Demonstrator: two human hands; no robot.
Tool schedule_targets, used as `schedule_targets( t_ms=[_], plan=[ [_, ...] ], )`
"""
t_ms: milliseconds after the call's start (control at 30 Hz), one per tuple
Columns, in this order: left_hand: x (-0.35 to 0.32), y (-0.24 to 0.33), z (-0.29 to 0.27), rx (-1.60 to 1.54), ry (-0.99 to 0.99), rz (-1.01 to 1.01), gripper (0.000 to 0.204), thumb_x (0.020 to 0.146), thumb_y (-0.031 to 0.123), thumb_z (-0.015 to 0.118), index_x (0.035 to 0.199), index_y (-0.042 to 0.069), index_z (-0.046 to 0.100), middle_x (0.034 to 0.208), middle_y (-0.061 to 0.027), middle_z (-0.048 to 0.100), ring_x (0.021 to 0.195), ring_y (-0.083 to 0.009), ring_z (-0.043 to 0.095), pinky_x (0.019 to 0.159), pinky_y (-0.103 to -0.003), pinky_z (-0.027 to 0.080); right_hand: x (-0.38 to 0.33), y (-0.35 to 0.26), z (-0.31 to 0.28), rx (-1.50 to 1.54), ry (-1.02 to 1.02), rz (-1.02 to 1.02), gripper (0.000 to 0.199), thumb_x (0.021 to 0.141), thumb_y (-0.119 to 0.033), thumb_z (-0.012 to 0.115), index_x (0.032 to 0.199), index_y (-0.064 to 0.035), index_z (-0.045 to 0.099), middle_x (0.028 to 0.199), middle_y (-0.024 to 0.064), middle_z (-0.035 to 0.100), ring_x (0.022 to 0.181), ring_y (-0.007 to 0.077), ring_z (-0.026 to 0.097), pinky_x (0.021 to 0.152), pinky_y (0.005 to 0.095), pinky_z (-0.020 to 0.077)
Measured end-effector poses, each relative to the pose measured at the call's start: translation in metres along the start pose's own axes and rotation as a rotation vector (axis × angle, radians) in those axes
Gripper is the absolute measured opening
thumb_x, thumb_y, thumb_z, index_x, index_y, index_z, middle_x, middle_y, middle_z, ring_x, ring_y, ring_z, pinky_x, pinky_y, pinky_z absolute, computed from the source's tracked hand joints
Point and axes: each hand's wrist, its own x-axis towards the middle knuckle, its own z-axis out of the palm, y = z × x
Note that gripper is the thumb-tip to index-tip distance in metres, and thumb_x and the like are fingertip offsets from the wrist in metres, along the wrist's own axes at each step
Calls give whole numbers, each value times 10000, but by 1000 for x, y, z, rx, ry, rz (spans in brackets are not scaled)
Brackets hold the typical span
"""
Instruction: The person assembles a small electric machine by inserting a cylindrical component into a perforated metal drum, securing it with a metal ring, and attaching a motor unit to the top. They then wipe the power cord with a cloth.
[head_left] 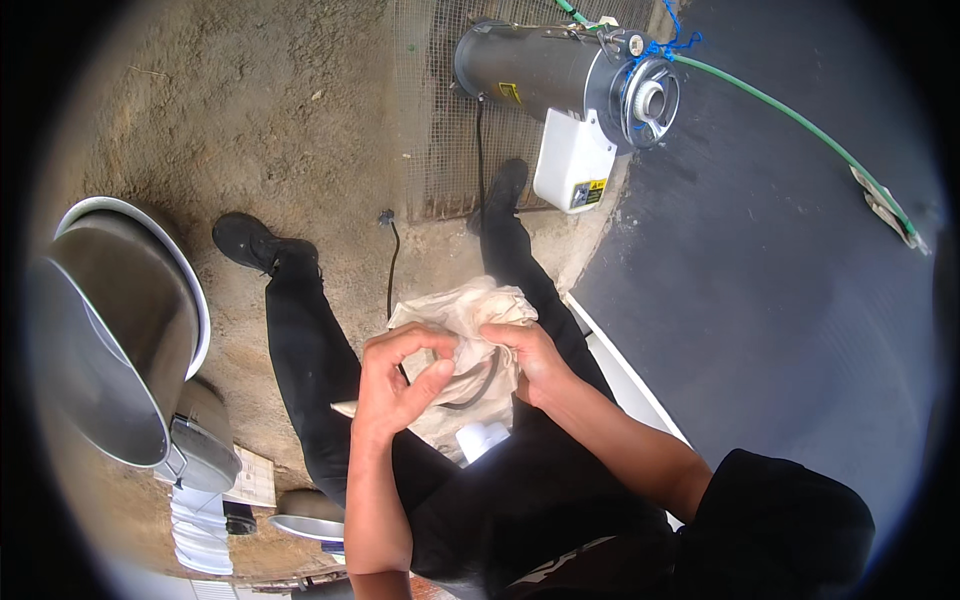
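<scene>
A crumpled cream cloth bag (470,310) lies over my lap between my knees. My right hand (535,360) grips its upper right edge, thumb pressed on the folds and fingers beneath. At the bag's left side my left hand (405,375) is curled, thumb and forefinger bent toward each other; whatever they pinch is too small or hidden to make out. A dark, thin curved strip (475,390) runs across the cloth between the two hands. Below it, against my dark clothing, shows a small white object (482,440).
A grey metal cylinder machine (540,70) with a white box (575,160) stands on mesh beyond my feet. A green hose (800,120) crosses the dark surface (760,270) at right. Large metal pots (130,270) stand at left, with a shallow pan (310,510) nearer me.
</scene>
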Motion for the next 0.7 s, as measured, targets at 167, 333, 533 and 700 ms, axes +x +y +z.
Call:
schedule_targets(
  t_ms=[167,333,533,700],
  plan=[
    [54,-2,41,40,116,-537,646,1029,575,606,1081,-52,752,899,-90,735,912,-196,673,916,-354,495,-37,-14,-24,-300,18,-301,345,922,-2,700,1263,42,662,1169,128,740,993,209,736,879,356,591],
    [124,-7,113,-376,-96,-807,383,1079,318,617,838,24,659,851,-84,674,770,-163,622,724,-334,552,-40,-40,-38,-617,-27,-506,245,892,-34,749,1131,5,713,1018,67,766,923,126,695,829,322,544],
    [173,-17,36,-496,397,-669,318,1105,304,509,822,168,557,794,23,646,780,-167,682,887,-430,482,-70,-55,-78,-1026,-86,-750,373,797,-148,798,1127,-1,708,968,236,748,970,413,724,841,442,565],
    [198,-22,-47,-668,844,-590,427,1114,447,489,871,133,647,889,-23,716,873,-190,709,842,-358,545,-86,-56,-96,-1336,-111,-863,385,694,-94,737,1063,-4,675,890,219,727,858,430,711,773,493,553]
  ],
)
